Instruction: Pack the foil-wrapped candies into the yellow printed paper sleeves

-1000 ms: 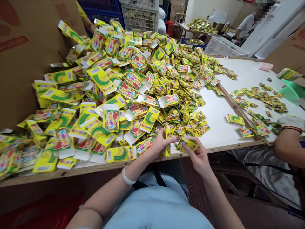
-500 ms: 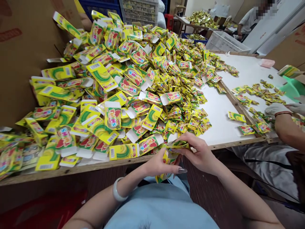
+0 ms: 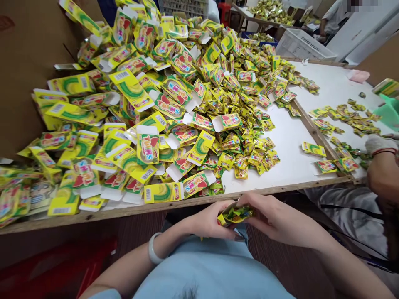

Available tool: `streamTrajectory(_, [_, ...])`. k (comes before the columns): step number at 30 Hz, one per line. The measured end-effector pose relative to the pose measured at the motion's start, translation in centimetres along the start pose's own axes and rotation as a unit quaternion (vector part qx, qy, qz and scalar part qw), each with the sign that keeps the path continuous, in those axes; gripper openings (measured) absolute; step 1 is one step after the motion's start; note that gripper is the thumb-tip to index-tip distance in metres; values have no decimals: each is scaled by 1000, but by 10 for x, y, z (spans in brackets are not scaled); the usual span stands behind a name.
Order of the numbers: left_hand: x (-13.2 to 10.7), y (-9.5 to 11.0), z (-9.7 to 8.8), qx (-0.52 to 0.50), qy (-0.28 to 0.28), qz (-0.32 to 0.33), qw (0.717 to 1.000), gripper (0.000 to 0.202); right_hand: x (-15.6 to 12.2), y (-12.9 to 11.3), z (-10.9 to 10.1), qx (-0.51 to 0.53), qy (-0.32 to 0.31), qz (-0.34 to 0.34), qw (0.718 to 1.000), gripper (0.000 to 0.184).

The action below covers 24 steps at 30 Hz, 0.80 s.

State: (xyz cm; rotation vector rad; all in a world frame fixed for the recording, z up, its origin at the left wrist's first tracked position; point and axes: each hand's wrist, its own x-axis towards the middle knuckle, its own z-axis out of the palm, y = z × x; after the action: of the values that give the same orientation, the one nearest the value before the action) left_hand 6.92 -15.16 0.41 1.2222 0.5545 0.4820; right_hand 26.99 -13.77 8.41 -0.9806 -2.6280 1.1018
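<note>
1. Up and left of the left hand (image 3: 208, 222), flat yellow cartons (image 3: 131, 104) heap against the table edge (image 3: 93, 214).
2. The left hand cups a small yellow box (image 3: 234, 214) below that edge, seemingly to steady it.
3. The right hand (image 3: 276, 218) pinches the box's other side, fingers curled.
4. Loose sachets (image 3: 249, 155) lie beyond the edge, and a co-worker's gloved hand (image 3: 378, 144) is far right.

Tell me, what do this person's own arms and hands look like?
Both forearms are bare; the left hand and right hand wear no gloves. A smooth whitish bangle circles the left wrist. The top is light blue.
</note>
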Motion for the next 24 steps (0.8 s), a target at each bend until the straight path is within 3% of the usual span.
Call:
streamTrajectory(5, [-4, -7, 4, 65, 9, -35, 997, 45, -4, 10, 23, -60, -22, -60, 996, 19])
streamTrajectory(13, [-7, -7, 7, 65, -3, -45, 997, 44, -14, 11, 31, 22, 22, -61, 998, 29])
streamTrajectory(17, [-8, -6, 10, 77, -25, -58, 995, 56, -9, 11, 36, -34, -99, -52, 993, 29])
streamTrajectory(20, [-8, -6, 10, 95, -31, -62, 993, 65, 0, 10, 24, -23, -192, -44, 980, 32])
streamTrajectory(24, [-8, -7, 8, 60, -45, -59, 995, 75, -1, 13, 12, 110, -186, -67, 974, 33])
